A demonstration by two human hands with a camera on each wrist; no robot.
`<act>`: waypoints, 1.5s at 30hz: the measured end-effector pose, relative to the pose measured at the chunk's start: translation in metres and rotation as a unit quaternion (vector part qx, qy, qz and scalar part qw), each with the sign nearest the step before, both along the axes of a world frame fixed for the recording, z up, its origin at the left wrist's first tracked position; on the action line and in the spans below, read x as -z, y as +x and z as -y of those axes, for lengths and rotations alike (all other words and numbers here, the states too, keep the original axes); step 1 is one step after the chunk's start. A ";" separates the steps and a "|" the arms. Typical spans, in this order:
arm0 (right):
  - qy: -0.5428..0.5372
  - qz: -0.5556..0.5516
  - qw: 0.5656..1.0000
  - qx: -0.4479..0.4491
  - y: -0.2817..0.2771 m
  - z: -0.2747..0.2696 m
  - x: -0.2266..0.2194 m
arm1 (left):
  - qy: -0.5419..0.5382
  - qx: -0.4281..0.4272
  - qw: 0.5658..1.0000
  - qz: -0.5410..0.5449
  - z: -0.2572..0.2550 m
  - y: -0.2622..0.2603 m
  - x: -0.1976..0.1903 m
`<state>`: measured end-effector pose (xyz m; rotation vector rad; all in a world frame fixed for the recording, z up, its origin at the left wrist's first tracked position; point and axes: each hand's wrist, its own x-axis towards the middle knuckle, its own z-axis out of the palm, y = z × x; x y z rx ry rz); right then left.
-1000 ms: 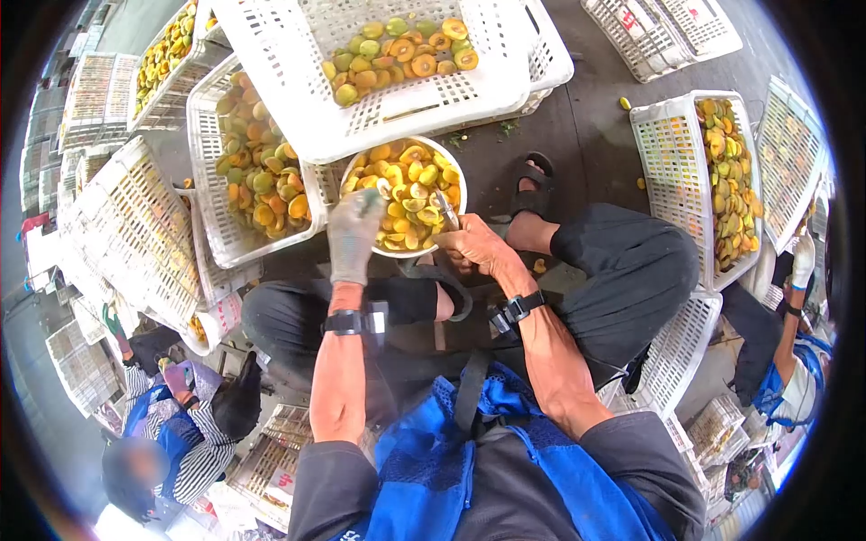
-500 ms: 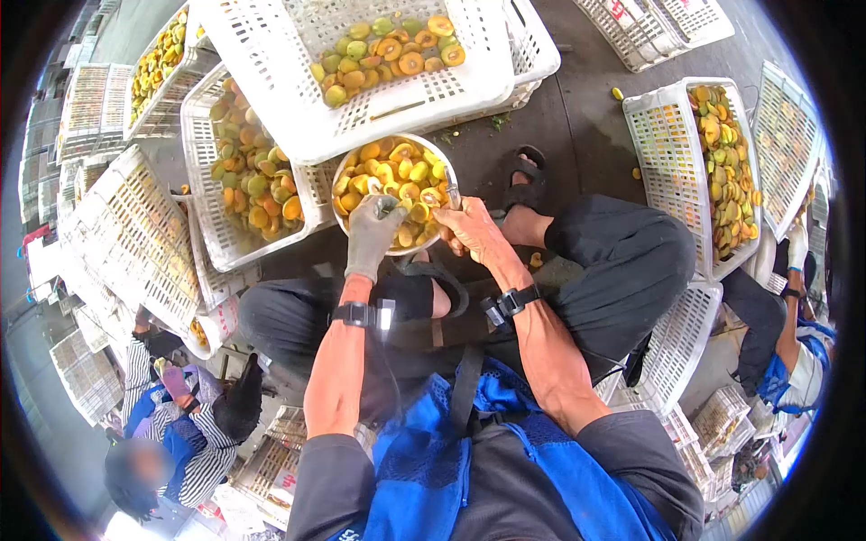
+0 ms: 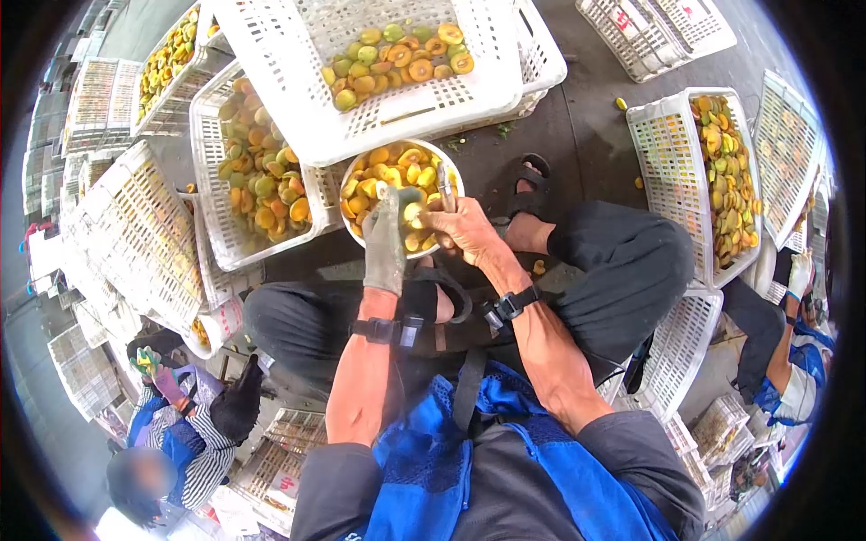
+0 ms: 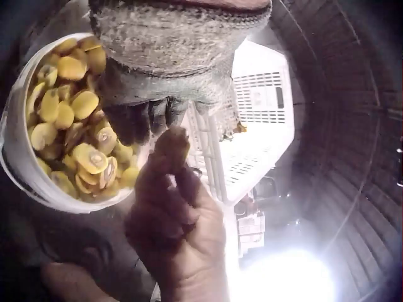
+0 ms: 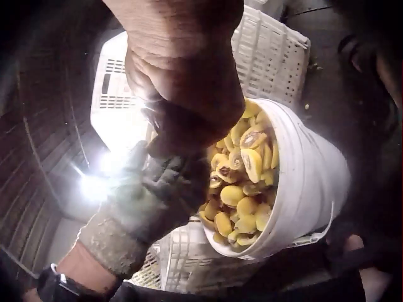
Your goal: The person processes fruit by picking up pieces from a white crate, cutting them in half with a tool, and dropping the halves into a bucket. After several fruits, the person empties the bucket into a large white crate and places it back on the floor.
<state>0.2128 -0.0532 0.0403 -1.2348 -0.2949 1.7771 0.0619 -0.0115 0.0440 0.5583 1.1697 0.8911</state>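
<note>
1. The left hand (image 3: pixel 385 245), gloved, has its fingers bent; whether they grip the fruit piece (image 3: pixel 414 215) I cannot tell.
2. The bare right hand (image 3: pixel 465 227) curls its fingers round a metal tool (image 3: pixel 444 185).
3. That fruit piece sits between the hands, above the white bucket (image 5: pixel 310 176) of cut fruit. Splitting or pitting seems under way; next calls for a steady hold, fingertips clear of the tool.
4. Beyond the bucket, a white crate (image 3: pixel 271 63) holds more fruit.

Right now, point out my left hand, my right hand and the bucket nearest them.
Left hand (image 3: pixel 384 242): head view, on its gloved back.
Right hand (image 3: pixel 469 233): head view, on its bare back.
Bucket (image 5: pixel 308 176): right wrist view, on the outer wall.
</note>
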 end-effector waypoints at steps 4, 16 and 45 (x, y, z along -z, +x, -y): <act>0.108 0.219 0.969 -0.039 -0.011 0.008 -0.001 | -0.057 -0.101 0.993 -0.025 0.002 0.019 0.021; 0.231 0.462 0.843 -0.150 -0.039 0.058 0.048 | -0.058 -0.087 0.994 -0.032 0.000 0.009 0.022; -0.049 -0.010 0.969 -0.240 -0.036 0.038 0.009 | 0.086 -0.114 0.976 -0.167 -0.037 -0.041 -0.002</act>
